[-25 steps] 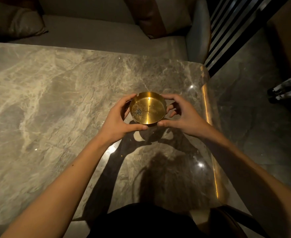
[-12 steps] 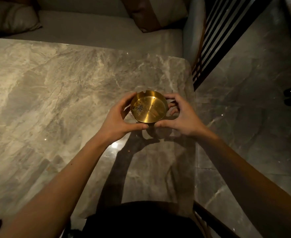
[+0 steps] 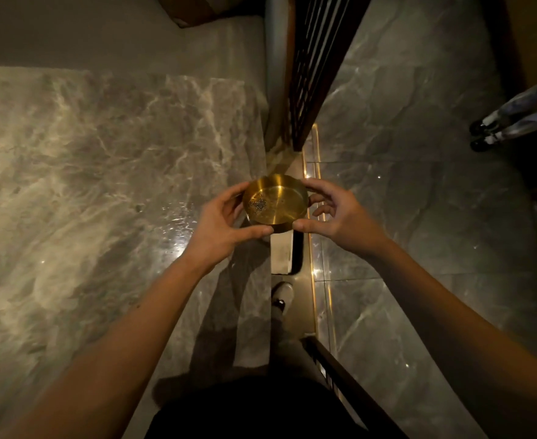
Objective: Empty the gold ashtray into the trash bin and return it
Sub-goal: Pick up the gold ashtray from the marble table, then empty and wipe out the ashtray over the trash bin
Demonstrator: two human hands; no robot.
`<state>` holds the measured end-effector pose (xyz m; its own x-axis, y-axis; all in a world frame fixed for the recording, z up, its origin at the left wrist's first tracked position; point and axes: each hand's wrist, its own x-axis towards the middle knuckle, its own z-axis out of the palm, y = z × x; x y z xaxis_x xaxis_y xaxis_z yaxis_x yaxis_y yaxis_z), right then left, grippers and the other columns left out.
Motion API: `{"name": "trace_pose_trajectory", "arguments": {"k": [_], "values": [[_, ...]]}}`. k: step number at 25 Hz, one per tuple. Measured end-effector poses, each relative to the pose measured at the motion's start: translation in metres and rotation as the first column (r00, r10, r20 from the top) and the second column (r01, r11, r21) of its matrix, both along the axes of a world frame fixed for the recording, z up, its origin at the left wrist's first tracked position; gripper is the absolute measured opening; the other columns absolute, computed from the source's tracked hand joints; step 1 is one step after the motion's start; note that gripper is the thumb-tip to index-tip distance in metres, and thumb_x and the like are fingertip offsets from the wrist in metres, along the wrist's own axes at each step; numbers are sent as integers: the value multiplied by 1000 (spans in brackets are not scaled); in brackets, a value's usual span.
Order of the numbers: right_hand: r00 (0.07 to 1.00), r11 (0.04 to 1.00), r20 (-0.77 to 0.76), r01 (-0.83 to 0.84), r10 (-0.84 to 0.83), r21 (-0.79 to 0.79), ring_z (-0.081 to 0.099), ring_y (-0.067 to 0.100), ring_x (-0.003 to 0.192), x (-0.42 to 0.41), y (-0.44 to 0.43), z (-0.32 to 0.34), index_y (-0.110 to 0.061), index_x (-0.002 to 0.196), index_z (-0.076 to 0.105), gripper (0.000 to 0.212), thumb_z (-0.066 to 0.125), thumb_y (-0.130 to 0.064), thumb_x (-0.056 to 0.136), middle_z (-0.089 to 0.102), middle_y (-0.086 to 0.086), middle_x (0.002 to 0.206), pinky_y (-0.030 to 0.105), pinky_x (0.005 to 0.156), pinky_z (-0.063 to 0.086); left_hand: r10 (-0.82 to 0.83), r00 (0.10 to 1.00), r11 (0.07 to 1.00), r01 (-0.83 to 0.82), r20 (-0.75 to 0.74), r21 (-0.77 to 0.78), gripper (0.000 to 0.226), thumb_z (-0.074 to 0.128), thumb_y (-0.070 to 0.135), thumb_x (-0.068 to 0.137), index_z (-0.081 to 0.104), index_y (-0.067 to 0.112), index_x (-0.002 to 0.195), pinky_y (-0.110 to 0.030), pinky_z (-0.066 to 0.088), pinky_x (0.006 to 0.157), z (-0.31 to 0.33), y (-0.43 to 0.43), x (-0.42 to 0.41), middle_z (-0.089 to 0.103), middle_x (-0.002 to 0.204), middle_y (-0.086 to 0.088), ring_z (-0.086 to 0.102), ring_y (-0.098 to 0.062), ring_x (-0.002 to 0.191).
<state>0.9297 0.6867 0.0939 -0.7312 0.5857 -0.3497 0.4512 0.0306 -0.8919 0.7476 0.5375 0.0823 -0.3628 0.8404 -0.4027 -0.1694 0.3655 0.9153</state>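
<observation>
Item: round gold metal ashtray (image 3: pixel 276 199), ash inside, clamped by your left hand (image 3: pixel 219 224) and right hand (image 3: pixel 340 213) fingers over the grey marble bench (image 3: pixel 102 172) edge. Outstanding: emptying, return. Trash bin unseen.

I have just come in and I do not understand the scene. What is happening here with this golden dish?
A person holds a gold ashtray with both hands: the left hand on its left rim, the right hand on its right. It is lifted, level, at the right edge of the marble table, partly over the floor. A small patch of ash lies inside, so it is not yet emptied. No trash bin is in view. Another person's legs show at the far right.
</observation>
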Motion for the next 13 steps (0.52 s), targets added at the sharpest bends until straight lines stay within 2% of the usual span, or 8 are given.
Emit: {"name": "trace_pose_trajectory", "arguments": {"k": [2, 4, 6, 8, 11, 13], "values": [[996, 994, 17, 90, -89, -69, 61, 11, 112, 9, -1, -17, -12, 135, 49, 75, 84, -19, 69, 60, 4, 125, 34, 93, 53, -15, 998, 1000, 16, 57, -26, 93, 85, 12, 55, 46, 11, 139, -17, 45, 102, -15, 11, 3, 60, 129, 9, 57, 2, 122], [987, 981, 21, 161, -160, -113, 62, 20, 113, 16, -4, -34, -12, 132, 53, 69, 81, -19, 69, 63, 9, 123, 45, 96, 53, -57, 994, 997, 62, 98, -46, 90, 85, 14, 56, 47, 13, 138, -25, 46, 106, -32, 19, 6, 60, 131, 6, 57, -3, 124], [983, 970, 36, 185, -181, -155, 62, 27, 111, 25, -7, -48, -12, 129, 56, 60, 77, -16, 73, 64, 13, 119, 49, 95, 53, -85, 989, 993, 94, 125, -71, 87, 85, 11, 60, 47, 15, 138, -32, 44, 110, -45, 24, 12, 60, 127, 10, 56, -5, 124], [983, 963, 54, 183, -175, -199, 59, 30, 114, 35, -4, -59, -11, 130, 55, 55, 74, -10, 79, 62, 16, 121, 44, 96, 54, -85, 989, 989, 98, 125, -106, 84, 84, 6, 65, 45, 14, 139, -32, 42, 112, -55, 27, 23, 58, 129, 8, 53, -6, 126], [984, 944, 58, 176, -167, -278, 56, 34, 118, 50, 10, -76, -6, 134, 50, 57, 69, -2, 81, 58, 24, 126, 32, 93, 55, -23, 994, 986, 40, 105, -164, 89, 86, 11, 66, 42, 15, 143, -35, 41, 113, -66, 35, 46, 53, 142, 0, 48, -12, 135], [987, 927, 49, 162, -154, -338, 54, 35, 120, 63, 25, -92, -6, 135, 50, 57, 69, -1, 82, 54, 29, 127, 28, 90, 55, 25, 995, 980, -5, 99, -199, 90, 86, 12, 66, 41, 15, 144, -33, 40, 113, -74, 45, 65, 53, 138, 5, 47, -11, 134]]}}
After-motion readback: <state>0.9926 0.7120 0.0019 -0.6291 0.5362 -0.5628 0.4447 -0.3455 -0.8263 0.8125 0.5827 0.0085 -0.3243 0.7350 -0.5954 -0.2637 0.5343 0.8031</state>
